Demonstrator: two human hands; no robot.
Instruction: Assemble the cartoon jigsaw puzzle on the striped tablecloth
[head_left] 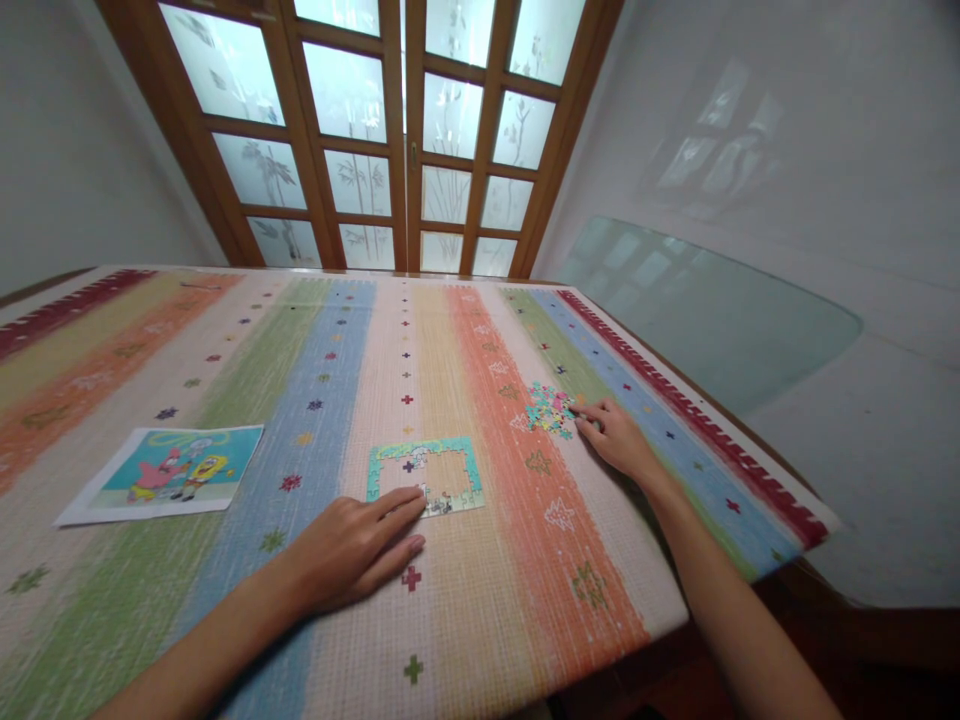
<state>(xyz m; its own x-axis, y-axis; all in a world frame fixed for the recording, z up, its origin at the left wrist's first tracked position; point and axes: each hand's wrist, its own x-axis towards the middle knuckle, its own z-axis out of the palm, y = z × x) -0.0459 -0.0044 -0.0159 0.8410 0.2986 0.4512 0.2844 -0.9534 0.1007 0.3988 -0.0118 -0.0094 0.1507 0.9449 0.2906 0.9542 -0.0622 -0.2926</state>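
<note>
The jigsaw puzzle (469, 466) lies on the tablecloth as a joined rectangular border, turquoise at the top and pale at the bottom. Cloth shows through its unfilled middle. My left hand (367, 545) rests flat, fingers stretched, with its fingertips over the frame's lower left part. To the right is a heap of loose puzzle pieces (549, 410), mostly turquoise with some pink and yellow. At the heap's right edge, my right hand (615, 437) reaches in with the index finger extended and the thumb below it. Whether a piece sits between them is too small to make out.
A printed reference picture (180, 468) with cartoon characters lies flat on the left. The striped tablecloth (450, 580) covers the table, whose near right edge drops away beside my right forearm. Beyond the table stand wooden doors with frosted panes (360, 185); a white wall (825, 150) is on the right.
</note>
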